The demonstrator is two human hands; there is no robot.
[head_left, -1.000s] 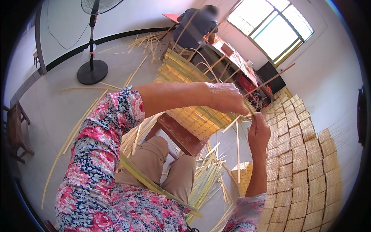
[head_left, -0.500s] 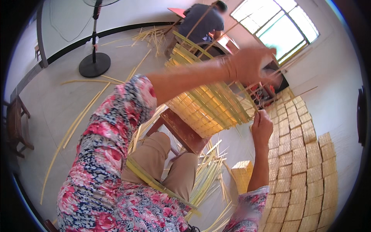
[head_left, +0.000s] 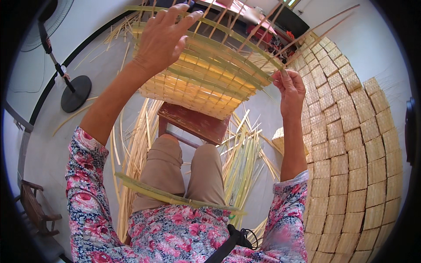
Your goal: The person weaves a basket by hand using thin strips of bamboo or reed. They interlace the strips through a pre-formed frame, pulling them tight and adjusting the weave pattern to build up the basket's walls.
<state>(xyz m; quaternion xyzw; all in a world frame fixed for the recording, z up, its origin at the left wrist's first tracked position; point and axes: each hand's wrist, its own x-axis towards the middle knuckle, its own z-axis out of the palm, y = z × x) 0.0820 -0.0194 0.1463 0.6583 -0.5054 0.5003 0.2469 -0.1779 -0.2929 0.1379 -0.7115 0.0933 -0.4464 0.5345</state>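
Note:
A half-woven bamboo basket (head_left: 188, 90) rests on a small red-brown wooden stool (head_left: 193, 125) in front of my knees. Thin upright stakes rise from its far edge. One long green bamboo strip (head_left: 234, 33) runs in a curve across those stakes. Its right end is pinched between the thumb and fingers of my right hand (head_left: 290, 85), at the basket's right corner. Over the strip's left part is my left hand (head_left: 164, 41), open with fingers spread, the fingertips at or near the strip. Another green strip (head_left: 175, 199) lies across my lap.
Stacked woven baskets (head_left: 346, 153) line the right wall. Loose bamboo strips (head_left: 243, 164) lie on the floor right of my legs, with pale ones (head_left: 136, 149) on the left. A black fan stand (head_left: 76, 93) and a wooden chair (head_left: 38, 208) are at left.
My left hand has swung from the far right to the left, over the basket. The green strip now spans the stakes. My view has turned, and the person at the back is mostly out of it.

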